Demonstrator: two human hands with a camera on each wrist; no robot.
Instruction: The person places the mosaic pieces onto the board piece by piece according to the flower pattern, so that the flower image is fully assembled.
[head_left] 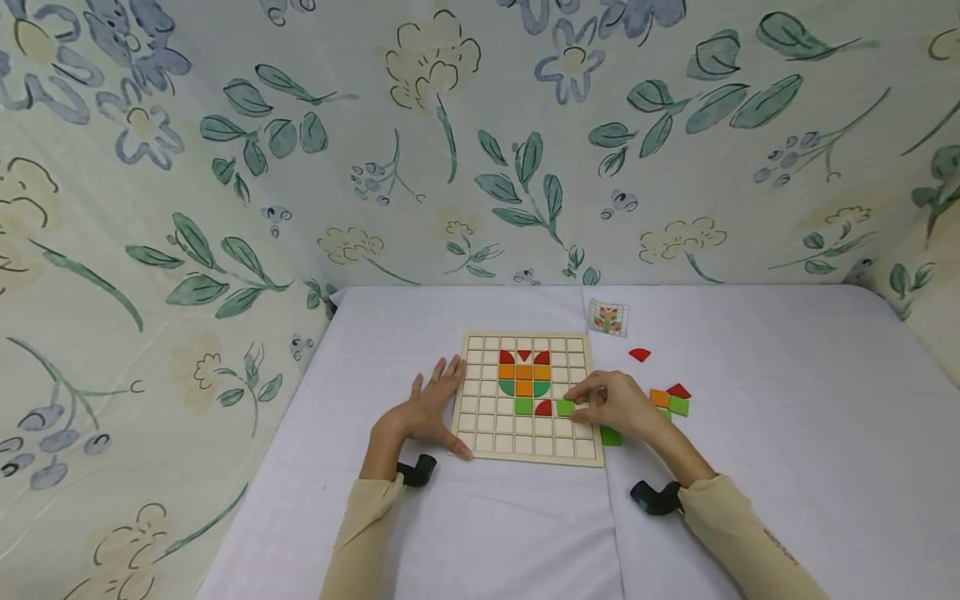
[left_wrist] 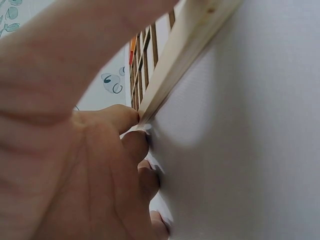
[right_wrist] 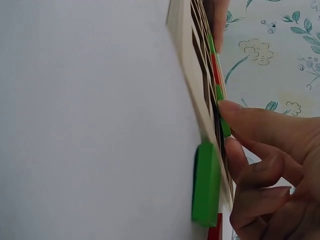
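A wooden grid board (head_left: 487, 433) lies flat on the table. In its upper middle are red, orange and green pieces, with a green square tile (head_left: 524, 406) and a red quarter-circle tile (head_left: 543, 408) below them. My right hand (head_left: 618, 404) pinches another green square tile (head_left: 565, 407) between thumb and fingers, at the grid just right of the red one; the right wrist view shows that tile (right_wrist: 223, 117) edge-on. My left hand (head_left: 423, 417) is spread along the board's left edge, thumb near the lower corner. In the left wrist view its fingers (left_wrist: 125, 117) touch the board's frame (left_wrist: 170, 70).
Right of the board lie loose orange (head_left: 659, 398), green (head_left: 678, 406) and red (head_left: 679, 390) pieces, partly behind my right hand. A red piece (head_left: 639, 355) lies farther back, near a small pattern card (head_left: 609, 317). A green piece (head_left: 611, 436) sits against the board's right edge.
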